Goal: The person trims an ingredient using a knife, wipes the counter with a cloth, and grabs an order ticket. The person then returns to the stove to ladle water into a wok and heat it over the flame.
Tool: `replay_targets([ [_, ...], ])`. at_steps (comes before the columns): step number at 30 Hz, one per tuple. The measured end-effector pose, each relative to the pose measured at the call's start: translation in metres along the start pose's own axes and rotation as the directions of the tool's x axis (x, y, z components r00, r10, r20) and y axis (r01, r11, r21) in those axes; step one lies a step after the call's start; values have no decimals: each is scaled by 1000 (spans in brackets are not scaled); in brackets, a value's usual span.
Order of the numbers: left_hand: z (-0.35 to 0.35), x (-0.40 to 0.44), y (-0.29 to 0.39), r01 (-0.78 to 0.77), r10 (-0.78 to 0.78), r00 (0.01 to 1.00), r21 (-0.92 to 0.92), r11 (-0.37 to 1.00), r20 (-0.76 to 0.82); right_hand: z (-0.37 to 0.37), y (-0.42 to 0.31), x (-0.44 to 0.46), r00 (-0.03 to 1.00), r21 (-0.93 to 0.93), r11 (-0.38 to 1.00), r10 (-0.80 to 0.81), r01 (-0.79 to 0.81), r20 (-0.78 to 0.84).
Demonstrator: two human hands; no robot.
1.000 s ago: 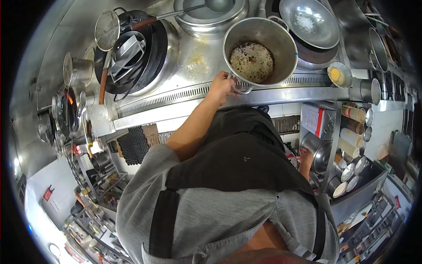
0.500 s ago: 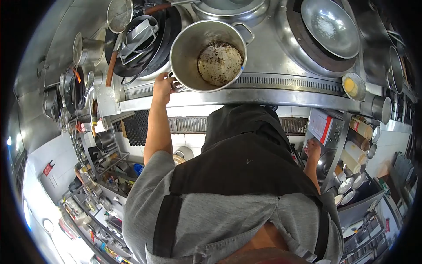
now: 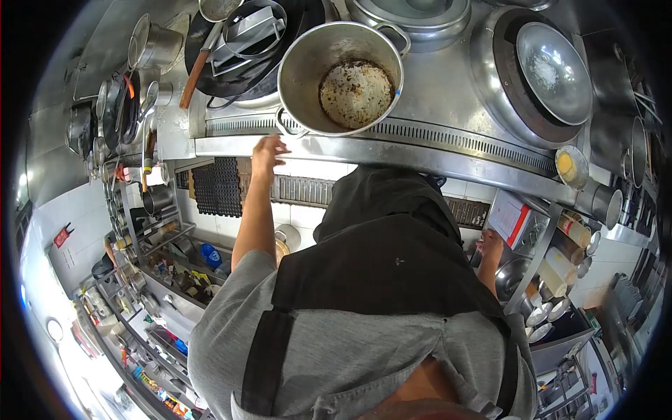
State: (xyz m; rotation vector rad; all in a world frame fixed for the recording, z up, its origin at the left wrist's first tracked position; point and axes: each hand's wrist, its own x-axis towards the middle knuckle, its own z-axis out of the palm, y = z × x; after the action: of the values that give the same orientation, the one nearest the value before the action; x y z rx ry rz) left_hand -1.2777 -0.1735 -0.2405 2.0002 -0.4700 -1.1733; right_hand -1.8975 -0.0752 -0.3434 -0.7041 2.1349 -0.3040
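Note:
A deep steel pot (image 3: 297, 77) with a scorched, stained bottom stands on the stove top near its front edge, a handle on either side. My left hand (image 3: 267, 152) is just below the pot's left handle, apart from it, with its fingers spread and nothing held. Low at my right side, my right hand (image 3: 491, 245) is near a red and white box (image 3: 509, 222). Its fingers look bent, and whether they hold anything is too small to tell.
A black wok (image 3: 241, 84) holding a strainer lies left of the pot. Right of it a steel wok (image 3: 553, 73) sits on a burner, with a small bowl of yellow food (image 3: 572, 167) near the edge. Bottles (image 3: 574, 229) stand on a low shelf at right.
The pot has moved left over the stove top, from the middle to beside the black wok. My left hand has let go of its handle and drawn back. The camera view has also shifted.

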Motion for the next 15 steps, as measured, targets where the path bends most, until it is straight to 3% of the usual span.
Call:
replay_targets([
  [2,-15,16,-35,70,-185,941,373,925,283,4,-6,-4,1000,-44,999,-9,9,5],
  [4,-12,17,-47,224,-549,772,672,706,320,7,-8,-5,1000,-18,1000,-14,14,5],
  [5,-15,28,-78,277,-639,714,724,632,284,6,-9,-5,1000,-17,1000,-18,18,1],
  [7,-21,45,-126,428,-724,641,666,611,253,8,-9,-7,1000,15,1000,-15,15,-16],
  [9,-15,48,-155,470,-702,672,599,649,233,8,-5,-9,1000,-13,1000,-20,20,-20],
  [10,-6,46,-160,530,-745,649,610,589,156,5,-2,-9,999,-46,999,-26,25,-21],
  [13,14,51,-171,465,-711,661,614,638,238,5,16,-5,1000,92,995,25,-23,-18],
  [14,21,53,-171,468,-701,674,599,650,234,2,20,-9,998,-25,1000,5,-7,-66],
  [15,26,49,-162,424,-669,690,595,683,277,3,43,2,975,-285,942,-207,175,-86],
])
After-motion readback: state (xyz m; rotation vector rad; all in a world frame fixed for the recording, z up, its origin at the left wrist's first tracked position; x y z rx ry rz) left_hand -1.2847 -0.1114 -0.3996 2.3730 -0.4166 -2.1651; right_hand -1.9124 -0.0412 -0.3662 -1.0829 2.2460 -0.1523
